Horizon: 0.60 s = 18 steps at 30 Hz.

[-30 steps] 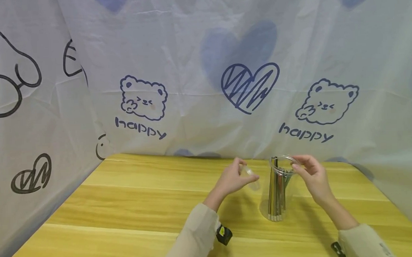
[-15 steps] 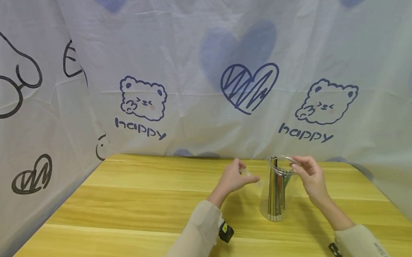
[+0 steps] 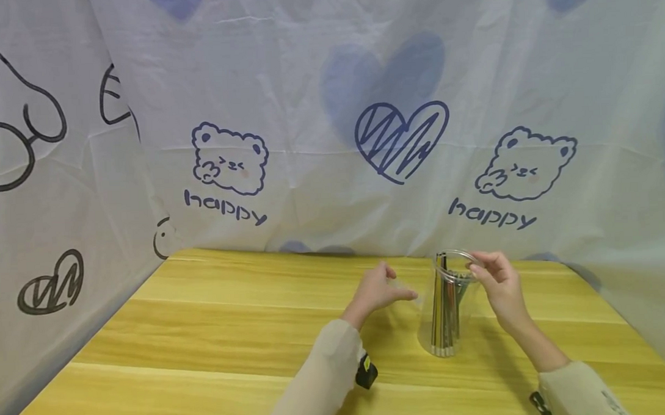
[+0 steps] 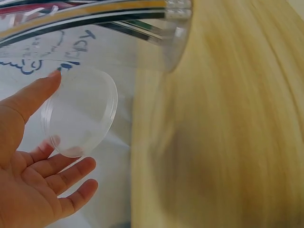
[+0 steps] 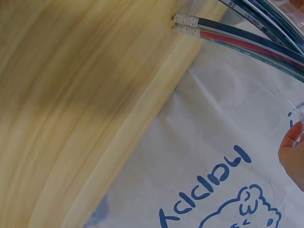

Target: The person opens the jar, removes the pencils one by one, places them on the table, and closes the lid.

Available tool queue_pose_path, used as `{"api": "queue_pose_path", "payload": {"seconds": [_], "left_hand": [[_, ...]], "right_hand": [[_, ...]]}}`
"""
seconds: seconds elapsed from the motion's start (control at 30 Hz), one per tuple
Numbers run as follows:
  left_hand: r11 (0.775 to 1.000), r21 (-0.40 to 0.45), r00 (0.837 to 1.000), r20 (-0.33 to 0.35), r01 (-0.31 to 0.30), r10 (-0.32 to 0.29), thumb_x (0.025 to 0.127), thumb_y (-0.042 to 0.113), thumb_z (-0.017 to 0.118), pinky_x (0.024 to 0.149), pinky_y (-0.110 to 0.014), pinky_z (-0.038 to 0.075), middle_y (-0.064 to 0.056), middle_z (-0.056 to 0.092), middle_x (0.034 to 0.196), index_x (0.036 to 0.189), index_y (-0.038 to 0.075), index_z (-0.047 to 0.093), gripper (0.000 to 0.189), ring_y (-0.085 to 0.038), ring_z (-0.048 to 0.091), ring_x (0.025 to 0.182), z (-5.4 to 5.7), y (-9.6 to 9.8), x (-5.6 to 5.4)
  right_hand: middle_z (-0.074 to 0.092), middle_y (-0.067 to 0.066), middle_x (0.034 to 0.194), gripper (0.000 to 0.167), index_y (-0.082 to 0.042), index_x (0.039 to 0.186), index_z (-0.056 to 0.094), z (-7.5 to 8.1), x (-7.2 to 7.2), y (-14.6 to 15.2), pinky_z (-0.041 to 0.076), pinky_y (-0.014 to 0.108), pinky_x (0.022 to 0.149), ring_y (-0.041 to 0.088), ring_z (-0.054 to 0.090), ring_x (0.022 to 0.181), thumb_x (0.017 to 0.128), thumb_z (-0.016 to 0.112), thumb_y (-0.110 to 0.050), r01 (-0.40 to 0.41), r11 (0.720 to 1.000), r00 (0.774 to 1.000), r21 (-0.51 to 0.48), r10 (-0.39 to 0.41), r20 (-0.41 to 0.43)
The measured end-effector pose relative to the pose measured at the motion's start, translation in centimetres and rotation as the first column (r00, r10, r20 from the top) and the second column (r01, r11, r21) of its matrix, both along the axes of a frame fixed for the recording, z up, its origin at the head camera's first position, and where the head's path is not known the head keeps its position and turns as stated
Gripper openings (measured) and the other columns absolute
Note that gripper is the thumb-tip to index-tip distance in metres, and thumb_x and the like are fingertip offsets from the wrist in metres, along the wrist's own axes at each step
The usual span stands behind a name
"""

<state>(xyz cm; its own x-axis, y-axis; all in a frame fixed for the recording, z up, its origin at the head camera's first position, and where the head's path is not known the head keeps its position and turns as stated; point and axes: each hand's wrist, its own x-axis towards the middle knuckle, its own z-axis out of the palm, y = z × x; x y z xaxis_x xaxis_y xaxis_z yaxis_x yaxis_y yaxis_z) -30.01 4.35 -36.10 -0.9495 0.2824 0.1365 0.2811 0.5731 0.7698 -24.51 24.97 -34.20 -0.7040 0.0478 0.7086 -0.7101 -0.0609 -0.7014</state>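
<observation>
A clear plastic tube container (image 3: 424, 334) stands upright on the table, with several pencils (image 3: 443, 316) in it. My right hand (image 3: 500, 287) pinches the container's rim between thumb and fingers. To the left of the container, my left hand (image 3: 375, 291) holds a clear round lid (image 4: 81, 111) by its edge, between thumb and index finger, the other fingers spread loosely. This lid is apart from the rim and barely shows in the head view. The right wrist view catches only the right hand's edge and some pencils (image 5: 247, 45) with ferrule ends down.
The wood-grain table (image 3: 205, 334) reaches back to a hanging white cloth (image 3: 307, 123) printed with hearts, bears and words. Another stretch of cloth hangs on the left. Both wrists carry small black devices under pale sleeves.
My left hand has come down slightly and tilted the lid, which was broadly visible and now hardly shows in the head view. The right hand and the container stay almost in place.
</observation>
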Motion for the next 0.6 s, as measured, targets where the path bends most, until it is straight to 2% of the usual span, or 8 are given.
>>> {"api": "queue_pose_path", "payload": {"seconds": [0.23, 0.6], "left_hand": [[0.998, -0.056, 1.0, 0.007, 0.014, -0.014, 0.062, 0.032, 0.081, 0.064, -0.028, 0.045, -0.005, 0.054, 0.086, 0.095, 0.003, 0.053, 0.052, -0.018, 0.05, 0.074, -0.9, 0.6, -0.3], [0.994, -0.109, 1.0, -0.007, -0.01, 0.009, 0.062, 0.032, 0.081, 0.073, -0.031, 0.046, -0.009, 0.057, 0.089, 0.1, 0.001, 0.054, 0.055, -0.022, 0.053, 0.08, -2.7, 1.4, -0.6]], "right_hand": [[0.061, 0.001, 0.096, 0.028, -0.003, 0.097, 0.056, 0.0, 0.0, 0.1, 0.045, 0.014, 0.072, 0.008, 0.058, 0.084, 0.083, 0.041, 0.017, -0.004, 1.0, 1.0, -0.004, 0.004, -0.001], [0.06, 0.001, 0.097, 0.028, -0.003, 0.097, 0.056, -0.2, -0.2, 0.1, 0.046, 0.015, 0.073, 0.009, 0.058, 0.085, 0.083, 0.041, 0.017, -0.007, 1.0, 1.0, -0.003, 0.007, -0.003]]}}
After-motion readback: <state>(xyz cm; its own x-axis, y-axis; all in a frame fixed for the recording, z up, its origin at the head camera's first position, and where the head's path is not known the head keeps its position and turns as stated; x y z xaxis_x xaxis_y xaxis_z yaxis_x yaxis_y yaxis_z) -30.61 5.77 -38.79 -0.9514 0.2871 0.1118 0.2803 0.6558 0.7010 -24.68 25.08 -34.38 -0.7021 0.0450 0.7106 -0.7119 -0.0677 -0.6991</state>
